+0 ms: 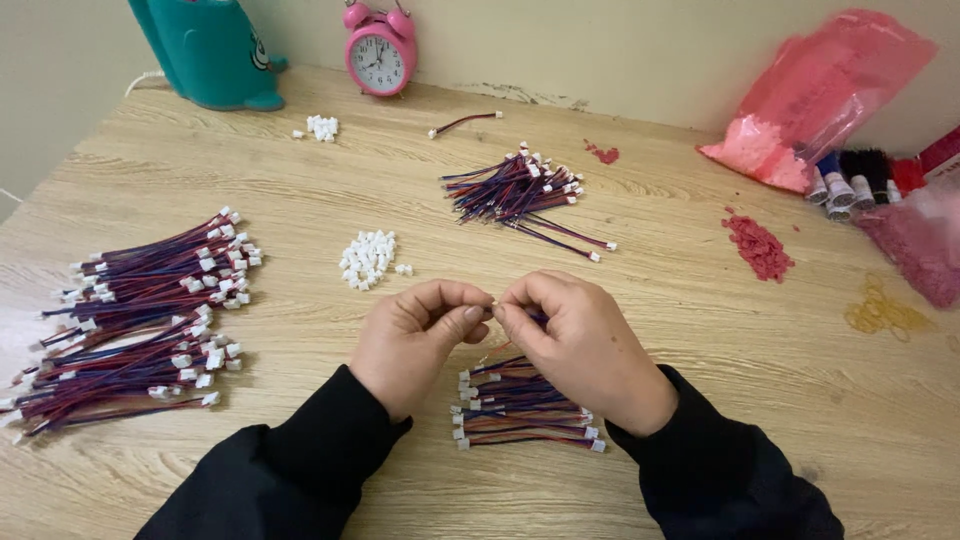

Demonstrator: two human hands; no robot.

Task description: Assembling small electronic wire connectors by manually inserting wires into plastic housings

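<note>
A short red-and-blue wire lead (537, 318) is pinched between the fingertips of the left hand (415, 340) and the right hand (585, 345), which meet knuckle to knuckle above the wooden table; only a sliver of the lead shows between thumb and forefinger, so its end fitting cannot be made out; directly below the hands lies a small bundle of wire leads (525, 405), red and dark blue strands laid roughly side by side, running left to right, each tipped with a small white plug; the bundle rests flat on the table between the two black sleeves, partly hidden by the right hand.
</note>
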